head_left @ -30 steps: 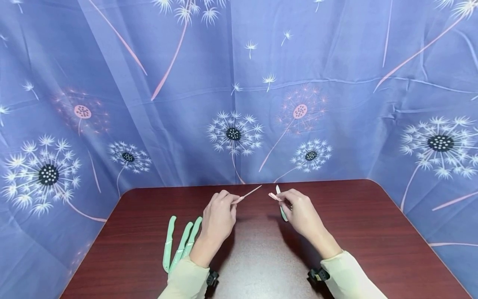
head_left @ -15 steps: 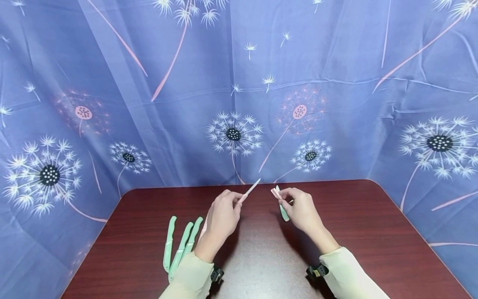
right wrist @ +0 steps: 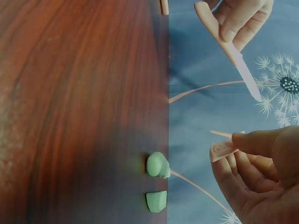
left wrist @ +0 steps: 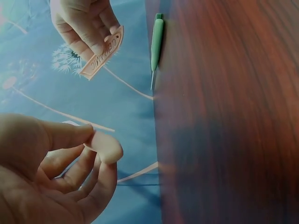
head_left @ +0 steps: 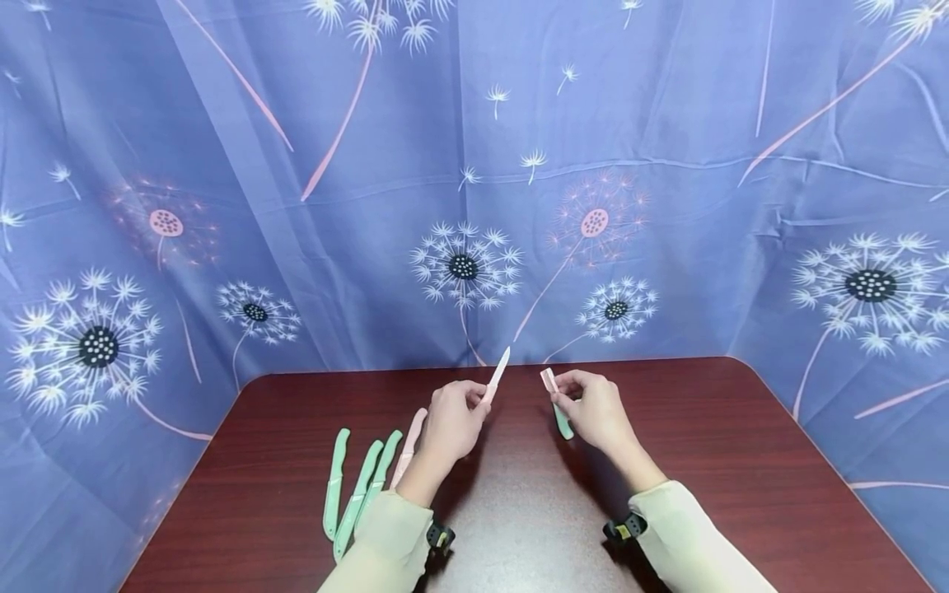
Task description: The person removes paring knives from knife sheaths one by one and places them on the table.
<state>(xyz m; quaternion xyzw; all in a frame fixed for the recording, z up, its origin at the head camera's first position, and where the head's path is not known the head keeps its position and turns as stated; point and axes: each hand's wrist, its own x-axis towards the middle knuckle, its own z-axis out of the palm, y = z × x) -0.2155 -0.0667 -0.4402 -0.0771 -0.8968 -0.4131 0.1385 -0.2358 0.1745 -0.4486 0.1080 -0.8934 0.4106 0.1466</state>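
My left hand (head_left: 454,418) pinches a knife (head_left: 498,377) by its pink handle, the bare white blade pointing up and away. The right wrist view shows this knife (right wrist: 226,42) side on. Opposite it, my right hand (head_left: 596,409) holds a small pink blade sheath (head_left: 549,380) between thumb and fingers. Lettering reading CERAMIC shows on the sheath (left wrist: 103,53) in the left wrist view. Knife and sheath are apart, both held up over the far part of the table. Below my right hand lies a green-handled knife (head_left: 563,422), partly hidden by it; its pale blade shows in the left wrist view.
Three green knives (head_left: 359,494) lie on the left of the dark red wooden table (head_left: 741,461). Beside them is a pink one (head_left: 410,445), partly behind my left forearm. A green sheath-like piece (right wrist: 156,201) lies near the green handle. A blue dandelion-print cloth (head_left: 371,272) hangs behind.
My left hand has shifted slightly right and turned the knife more upright. The sheath has been tilted in my right fingers. The pink knife on the table has come out from behind my left hand.
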